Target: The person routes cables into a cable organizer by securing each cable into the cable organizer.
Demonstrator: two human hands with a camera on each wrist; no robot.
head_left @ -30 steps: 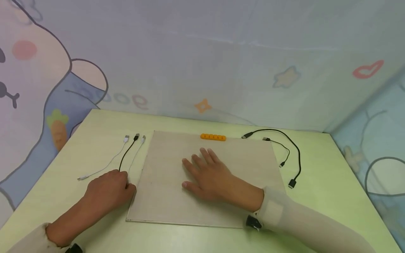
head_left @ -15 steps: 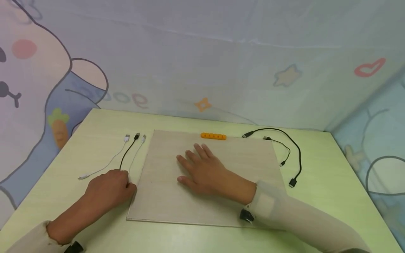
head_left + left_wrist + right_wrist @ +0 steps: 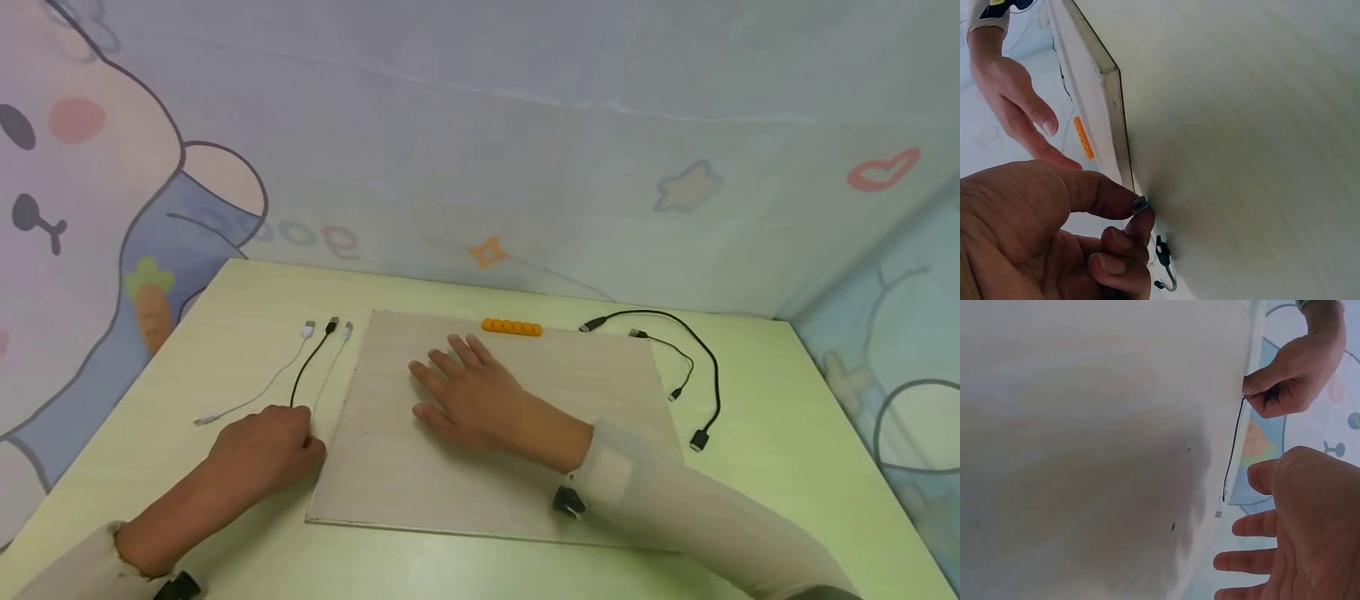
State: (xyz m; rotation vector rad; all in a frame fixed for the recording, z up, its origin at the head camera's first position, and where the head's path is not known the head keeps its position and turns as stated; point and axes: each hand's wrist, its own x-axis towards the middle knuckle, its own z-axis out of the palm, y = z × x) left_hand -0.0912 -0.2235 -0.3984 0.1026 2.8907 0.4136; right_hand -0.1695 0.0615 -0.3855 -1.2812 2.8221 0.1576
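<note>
My left hand (image 3: 258,450) is beside the board's left edge. Its thumb and a finger pinch a small connector (image 3: 1140,205), while the other fingers curl. A black cable (image 3: 306,363) and a thin white cable (image 3: 330,367) run from the back toward this hand, which hides their near ends. Below the pinch in the left wrist view is a dark connector (image 3: 1162,250). Fingers spread, my right hand (image 3: 472,400) hovers palm down above the pale board (image 3: 420,492), holding nothing.
Another white cable (image 3: 258,395) lies farther left. An orange clip strip (image 3: 512,327) sits at the board's back edge. Right of it lie a long black cable (image 3: 708,354) and a shorter one (image 3: 678,350). A printed cloth (image 3: 420,167) hangs behind the table.
My right hand has moved left and slightly back over the board, fingers still spread. The left hand has kept its pinch in about the same place. The head view has shifted slightly.
</note>
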